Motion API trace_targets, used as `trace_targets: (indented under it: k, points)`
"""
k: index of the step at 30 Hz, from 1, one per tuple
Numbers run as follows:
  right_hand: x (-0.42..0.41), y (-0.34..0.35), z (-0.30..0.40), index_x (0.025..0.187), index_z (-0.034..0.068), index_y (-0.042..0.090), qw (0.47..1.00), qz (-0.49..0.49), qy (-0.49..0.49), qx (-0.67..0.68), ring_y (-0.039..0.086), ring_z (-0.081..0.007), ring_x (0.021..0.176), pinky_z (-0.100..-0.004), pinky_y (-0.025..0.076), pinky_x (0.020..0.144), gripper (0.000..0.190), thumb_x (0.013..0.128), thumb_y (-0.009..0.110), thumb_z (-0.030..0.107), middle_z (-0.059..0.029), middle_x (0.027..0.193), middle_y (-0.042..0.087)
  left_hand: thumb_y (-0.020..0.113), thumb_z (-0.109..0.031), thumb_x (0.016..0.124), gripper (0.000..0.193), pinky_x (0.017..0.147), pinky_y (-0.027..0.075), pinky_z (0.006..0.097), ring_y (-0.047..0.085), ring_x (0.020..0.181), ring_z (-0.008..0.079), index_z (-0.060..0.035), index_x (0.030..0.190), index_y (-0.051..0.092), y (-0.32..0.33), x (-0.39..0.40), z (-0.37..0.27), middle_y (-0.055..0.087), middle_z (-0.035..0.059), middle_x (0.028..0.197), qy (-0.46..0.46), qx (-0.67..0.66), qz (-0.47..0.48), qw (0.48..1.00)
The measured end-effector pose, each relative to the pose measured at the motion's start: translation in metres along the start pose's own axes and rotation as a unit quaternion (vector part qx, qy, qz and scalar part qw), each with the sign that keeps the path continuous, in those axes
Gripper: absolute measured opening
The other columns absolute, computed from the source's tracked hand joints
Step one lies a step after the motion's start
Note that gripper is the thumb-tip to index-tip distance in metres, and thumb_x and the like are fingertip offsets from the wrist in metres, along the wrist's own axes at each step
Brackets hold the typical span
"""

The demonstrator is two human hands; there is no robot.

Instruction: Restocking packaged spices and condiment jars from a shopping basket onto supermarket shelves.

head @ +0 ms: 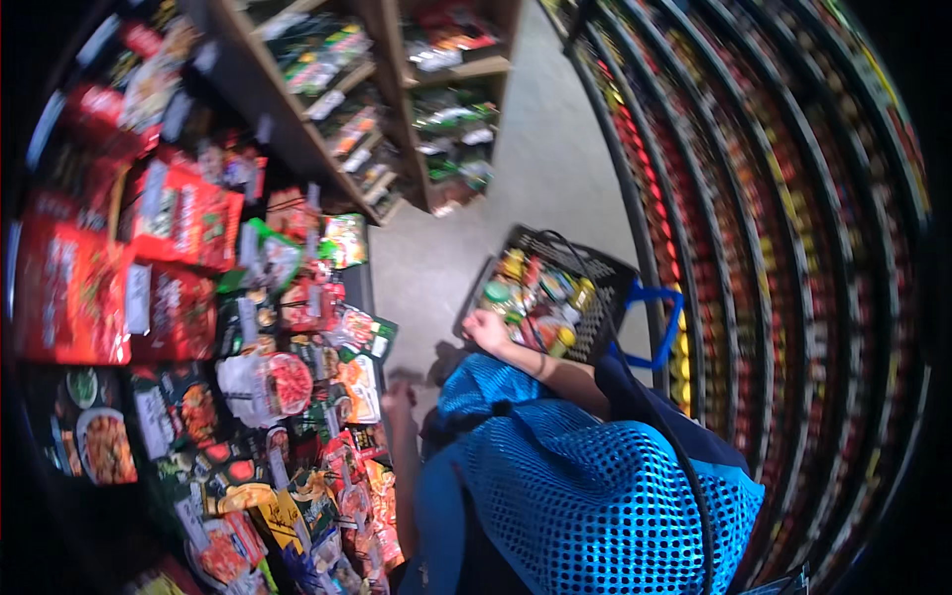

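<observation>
My right hand (486, 329) is curled with the fingers bent in, over the near left edge of a black plastic shopping basket (608, 297). Whether it grips the basket is unclear. Inside the basket lie mixed groceries, among them a jar with a green lid (497, 291) and several yellow-topped items (567, 337). Blurred and low, my left hand (399, 396) hangs beside the edge of the left-hand display of packaged foods. I cannot make out its fingers or anything in them. Bright blue mesh fabric (580, 491) spreads across my front.
Red food packs (74, 297) and other bagged meals crowd the left display. Wooden shelves (387, 97) stand ahead, and long curved-looking racks (788, 223) line the right. Grey floor (550, 149) runs between them. A blue handle or strap (675, 327) sticks out beside the basket.
</observation>
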State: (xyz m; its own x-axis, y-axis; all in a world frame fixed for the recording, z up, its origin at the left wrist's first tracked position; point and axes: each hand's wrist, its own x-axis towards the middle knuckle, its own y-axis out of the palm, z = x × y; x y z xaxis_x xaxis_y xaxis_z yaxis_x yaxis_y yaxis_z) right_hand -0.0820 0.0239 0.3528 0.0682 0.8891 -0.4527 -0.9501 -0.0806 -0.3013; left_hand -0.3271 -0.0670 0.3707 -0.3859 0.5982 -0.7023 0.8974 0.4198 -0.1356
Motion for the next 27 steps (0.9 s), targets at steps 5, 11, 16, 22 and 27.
trace_targets:
  k: [5, 11, 16, 22, 27]
  points:
    - [-0.007, -0.018, -0.014, 0.073, 0.003, 0.062, 0.987, 0.027, 0.041, 0.152, 0.06, -0.0147, 0.06, -0.0292, 0.048, 0.057, 0.01, 0.074, 0.054, 0.008, -0.0066, 0.064, 0.063, 0.054, -0.012, 0.085, 0.013, 0.04, 0.031, 0.0206, 0.041, 0.043, 0.0063, -0.0063, 0.072, 0.057, -0.004, -0.002, 0.003, 0.047, -0.002, 0.054, -0.002, -0.028, 0.065, 0.997]
    - [-0.037, -0.082, -0.036, 0.076, 0.001, 0.062, 0.97, 0.023, -0.003, 0.243, 0.057, -0.0108, 0.06, -0.0249, 0.046, 0.055, 0.007, 0.077, 0.056, 0.004, -0.004, 0.065, 0.06, 0.055, -0.013, 0.084, 0.013, 0.041, 0.034, 0.0207, 0.043, 0.045, 0.007, -0.0058, 0.074, 0.057, 0.044, -0.023, 0.014, 0.049, -0.0013, 0.056, -0.03, 0.051, 0.061, 0.996]
    - [-0.049, -0.153, -0.092, 0.082, 0.0, 0.063, 0.971, 0.001, 0.108, 0.213, 0.056, -0.0101, 0.061, -0.0237, 0.043, 0.053, 0.012, 0.076, 0.06, 0.01, -0.0044, 0.069, 0.061, 0.054, -0.015, 0.086, 0.01, 0.044, 0.037, 0.0216, 0.045, 0.049, 0.0083, -0.0067, 0.081, 0.056, 0.119, -0.047, 0.034, 0.05, 0.0, 0.06, -0.104, 0.01, 0.082, 0.991]
    - [-0.062, -0.197, -0.145, 0.085, 0.001, 0.063, 0.952, -0.047, 0.159, 0.255, 0.057, -0.0112, 0.062, -0.0234, 0.044, 0.054, 0.013, 0.078, 0.059, 0.012, -0.0059, 0.071, 0.063, 0.054, -0.016, 0.087, 0.011, 0.049, 0.04, 0.0218, 0.048, 0.054, 0.0084, -0.0064, 0.083, 0.059, 0.194, -0.097, 0.052, 0.053, -0.0003, 0.064, -0.087, 0.062, 0.12, 0.987]
    - [-0.065, -0.207, -0.163, 0.086, 0.005, 0.062, 0.92, -0.034, 0.245, 0.305, 0.057, -0.0107, 0.063, -0.0248, 0.045, 0.056, 0.011, 0.081, 0.057, 0.013, -0.0055, 0.074, 0.065, 0.055, -0.015, 0.086, 0.011, 0.05, 0.04, 0.0204, 0.048, 0.053, 0.007, -0.0068, 0.081, 0.061, 0.219, -0.117, 0.065, 0.054, -0.0009, 0.063, -0.09, 0.122, 0.105, 0.983]
